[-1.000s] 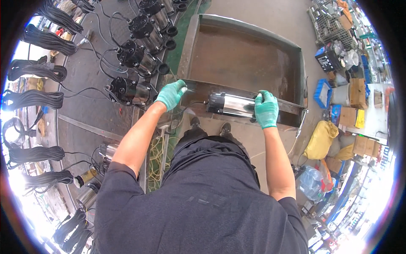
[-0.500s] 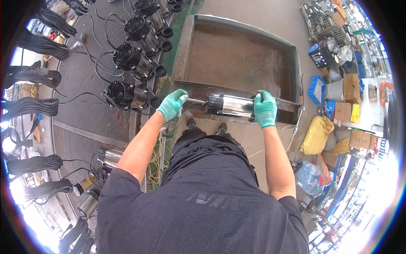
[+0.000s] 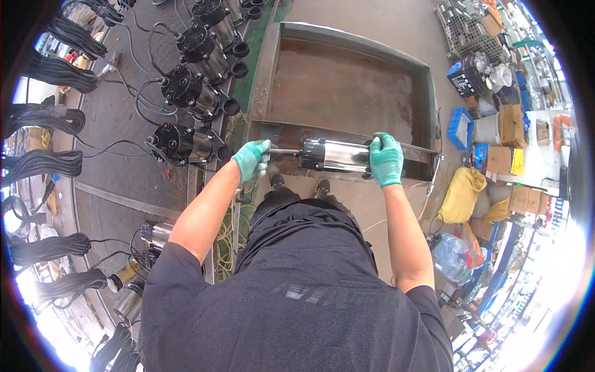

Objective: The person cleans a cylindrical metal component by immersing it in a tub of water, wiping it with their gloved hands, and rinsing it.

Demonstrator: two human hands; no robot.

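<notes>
A shiny steel pump motor (image 3: 342,155) with a black end collar lies sideways in front of me, over the near edge of the metal trough. My right hand (image 3: 385,159), in a green glove, grips the motor's right end. From its left end sticks a thin metal shaft (image 3: 285,151). My left hand (image 3: 251,160), also in a green glove, has its fingers closed around the outer end of that shaft.
A rust-brown metal trough (image 3: 276,68) stands ahead. On the dark bench (image 3: 118,167) at left are several steel pumps (image 3: 186,144) with black tops and coiled black cables (image 3: 46,166). To the right lie a blue crate (image 3: 460,129), a yellow sack (image 3: 462,195) and cardboard boxes (image 3: 512,126).
The whole scene has shifted slightly left in the picture. Both hands keep their hold on the shaft and motor; my left fingers sit a little differently.
</notes>
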